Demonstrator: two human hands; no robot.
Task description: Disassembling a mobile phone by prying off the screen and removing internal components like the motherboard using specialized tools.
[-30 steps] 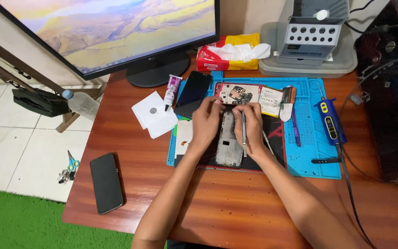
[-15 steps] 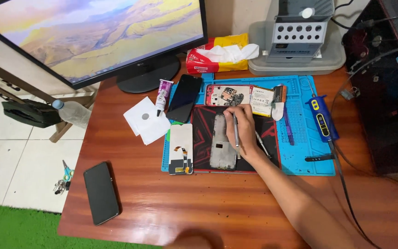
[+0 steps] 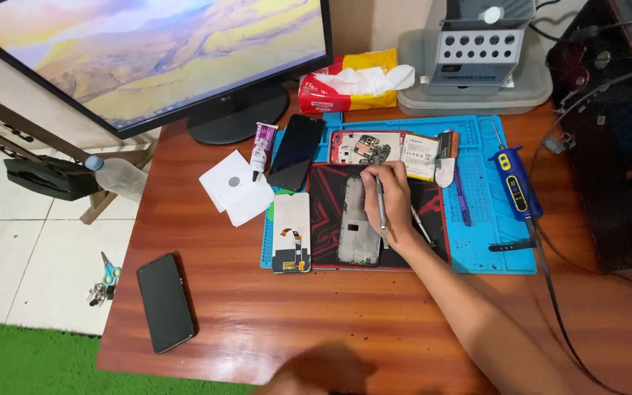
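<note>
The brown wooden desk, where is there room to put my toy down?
On the brown wooden desk, bare wood lies between the black phone and the blue rubber mat, and along the near edge. The mat is crowded around the right hand.

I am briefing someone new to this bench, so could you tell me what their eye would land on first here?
Probably the right hand, holding a thin metal tool beside a grey phone frame on the dark pad of the blue work mat. Behind it, a large monitor fills the desk's far left, and a black phone lies near the front left edge.

A wooden table [image 3: 272,322] bears a blue mat [image 3: 484,219], monitor [image 3: 235,121] and black phone [image 3: 164,302].
</note>
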